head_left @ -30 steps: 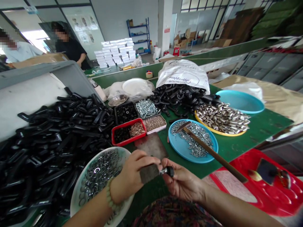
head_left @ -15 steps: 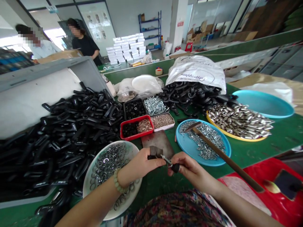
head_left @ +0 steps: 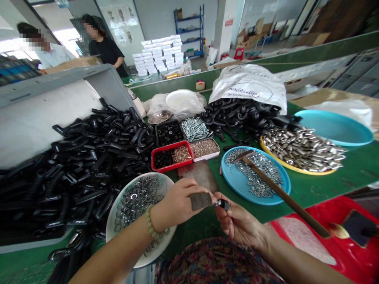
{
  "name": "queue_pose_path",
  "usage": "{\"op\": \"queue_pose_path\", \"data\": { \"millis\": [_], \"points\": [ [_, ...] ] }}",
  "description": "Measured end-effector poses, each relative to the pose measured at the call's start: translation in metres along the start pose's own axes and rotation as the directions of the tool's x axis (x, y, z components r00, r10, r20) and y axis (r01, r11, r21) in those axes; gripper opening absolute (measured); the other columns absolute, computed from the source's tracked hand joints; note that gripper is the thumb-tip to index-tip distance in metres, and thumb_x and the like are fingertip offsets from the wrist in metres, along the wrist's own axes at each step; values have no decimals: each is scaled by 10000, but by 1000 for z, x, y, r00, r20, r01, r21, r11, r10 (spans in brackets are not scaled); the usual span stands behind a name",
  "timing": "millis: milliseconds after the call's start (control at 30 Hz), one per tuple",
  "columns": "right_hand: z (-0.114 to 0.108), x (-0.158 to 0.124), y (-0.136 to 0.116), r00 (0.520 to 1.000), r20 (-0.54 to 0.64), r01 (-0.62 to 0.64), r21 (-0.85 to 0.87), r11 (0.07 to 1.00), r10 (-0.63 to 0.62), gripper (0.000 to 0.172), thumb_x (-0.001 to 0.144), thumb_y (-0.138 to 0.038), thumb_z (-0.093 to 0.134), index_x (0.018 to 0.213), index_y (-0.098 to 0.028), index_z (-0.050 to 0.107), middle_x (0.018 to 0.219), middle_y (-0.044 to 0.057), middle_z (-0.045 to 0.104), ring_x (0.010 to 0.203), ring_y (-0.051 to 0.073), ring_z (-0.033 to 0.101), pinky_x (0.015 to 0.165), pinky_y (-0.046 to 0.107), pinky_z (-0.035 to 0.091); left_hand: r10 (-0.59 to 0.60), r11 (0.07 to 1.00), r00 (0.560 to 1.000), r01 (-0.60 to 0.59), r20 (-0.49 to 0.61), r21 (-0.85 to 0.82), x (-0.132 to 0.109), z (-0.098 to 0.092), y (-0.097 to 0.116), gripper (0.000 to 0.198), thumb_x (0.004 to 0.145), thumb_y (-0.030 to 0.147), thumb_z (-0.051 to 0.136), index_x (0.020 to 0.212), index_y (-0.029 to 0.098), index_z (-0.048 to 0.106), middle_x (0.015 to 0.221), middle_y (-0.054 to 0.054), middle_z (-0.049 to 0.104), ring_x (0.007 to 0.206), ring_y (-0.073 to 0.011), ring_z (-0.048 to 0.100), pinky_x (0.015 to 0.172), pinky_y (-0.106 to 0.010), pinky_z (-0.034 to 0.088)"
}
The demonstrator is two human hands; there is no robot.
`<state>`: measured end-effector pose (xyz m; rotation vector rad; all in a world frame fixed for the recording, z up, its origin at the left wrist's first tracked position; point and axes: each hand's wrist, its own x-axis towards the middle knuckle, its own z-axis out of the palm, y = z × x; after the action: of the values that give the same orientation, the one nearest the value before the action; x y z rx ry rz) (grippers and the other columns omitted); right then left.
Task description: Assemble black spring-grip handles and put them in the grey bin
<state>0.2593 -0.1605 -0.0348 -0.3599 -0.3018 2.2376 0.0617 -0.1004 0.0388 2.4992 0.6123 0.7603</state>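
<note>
Between the left hand (head_left: 176,207) and right hand (head_left: 239,223), a small black-capped fitting (head_left: 222,204) is too small and too covered to identify. A dark flat piece (head_left: 200,201) hides part of the left fingers. The right edge cuts off a dark object (head_left: 359,228) on a red tray (head_left: 299,209), and the left edge cuts off a heap of black plastic handles (head_left: 74,173).

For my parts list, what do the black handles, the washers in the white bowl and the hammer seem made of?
The black handles look like moulded plastic or rubber, going by their smooth sheen. The washers look like plated steel, bright and silvery. The hammer has a brown shaft, probably wood by its colour, and a dark metal-looking head.
</note>
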Motion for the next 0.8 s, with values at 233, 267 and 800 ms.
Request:
{"op": "queue_pose_path", "data": {
  "millis": [233,267,800],
  "points": [
    [13,-12,-28,951,217,276,-917,288,-222,182,908,-257,515,1045,-216,627,1023,85,665,951,166,609,861,313,465,-526,815,824,559,210,-151,1,4,-11,343,826,455,557,804,141,692,684,-21,657,668,-162,576,630,-244,444],
    [13,-13,-32,949,247,278,-949,147,-198,210,912,-248,498,1076,-214,626,1072,95,654,990,176,593,884,322,450,-581,765,772,626,258,-150,2,3,-13,375,813,480,557,768,130,686,646,-12,643,643,-160,568,604,-238,433],
    [-23,23,-35,943,-109,258,-363,896,-315,244,761,-258,725,923,-220,547,795,-20,655,688,71,623,667,181,489,-367,908,917,390,-157,152,7,52,-75,458,789,220,651,1232,170,548,1261,-141,531,1193,-287,458,1007,-490,373]
  ]
}}
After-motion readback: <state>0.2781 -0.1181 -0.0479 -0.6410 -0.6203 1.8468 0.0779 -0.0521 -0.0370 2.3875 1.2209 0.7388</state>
